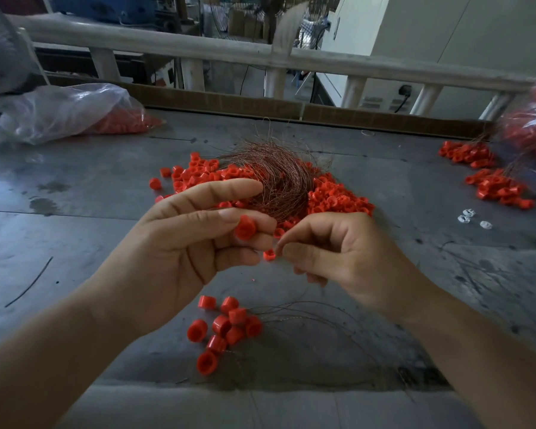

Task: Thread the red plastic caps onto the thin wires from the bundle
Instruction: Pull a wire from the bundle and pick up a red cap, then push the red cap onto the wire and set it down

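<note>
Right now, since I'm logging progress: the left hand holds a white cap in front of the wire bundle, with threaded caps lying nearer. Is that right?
Not quite: the cap in the left hand is red, not white; the head view shows it. The wire bundle and threaded caps are as you say.

Wire bundle [276, 181] on cap pile [338, 201]; threaded caps [226, 326] in front, bag [65, 109] behind left

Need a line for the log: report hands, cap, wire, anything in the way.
Left hand pinches a red cap. Right hand pinched beside a second cap, hold unclear. Wire bundle beyond, amid loose caps. Nothing in the way.
</note>
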